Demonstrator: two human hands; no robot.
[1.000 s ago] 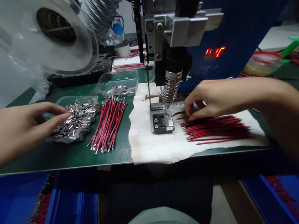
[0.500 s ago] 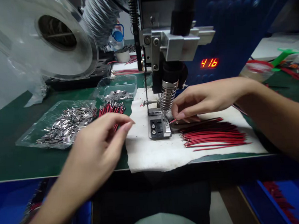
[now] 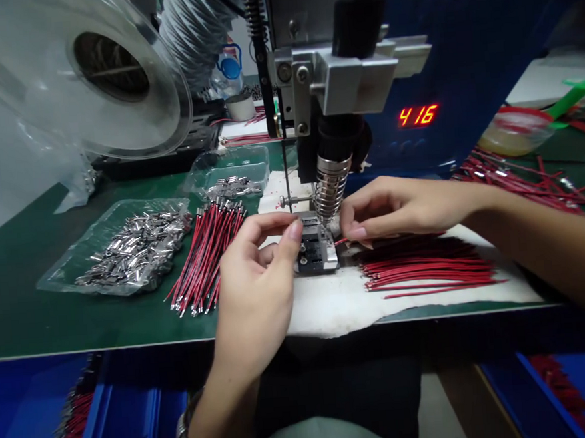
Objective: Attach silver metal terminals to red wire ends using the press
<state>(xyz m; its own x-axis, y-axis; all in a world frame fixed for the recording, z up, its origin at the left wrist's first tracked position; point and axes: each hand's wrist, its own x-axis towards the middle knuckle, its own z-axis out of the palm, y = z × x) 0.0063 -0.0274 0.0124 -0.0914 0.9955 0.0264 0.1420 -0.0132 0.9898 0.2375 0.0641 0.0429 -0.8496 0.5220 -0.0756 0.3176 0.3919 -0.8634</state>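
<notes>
Under the tip of a soldering iron [image 3: 332, 179] wrapped in a coiled metal spring sits a small black-and-silver fixture [image 3: 315, 261]. My left hand [image 3: 261, 281] is at the fixture's left side, thumb and forefinger pinched together; what they hold, if anything, I cannot make out. From the right, my right hand [image 3: 392, 209] pinches a thin red wire [image 3: 341, 241], its end reaching the fixture beneath the iron. Below that hand, a row of red and black wires [image 3: 426, 266] lies on white paper [image 3: 323, 307].
A clear tray of small metal connectors [image 3: 139, 246] stands at left, beside a bundle of wires with connectors [image 3: 207, 251]. Behind them is a smaller clear tray [image 3: 229, 173]. A large clear spool [image 3: 111, 65] hangs at upper left. Blue bins [image 3: 126, 417] lie below the table edge.
My left hand has moved right, from beside the wire bundle to the fixture, uncovering the bundle. My right hand stays near the fixture with the red wire. The view has shifted slightly.
</notes>
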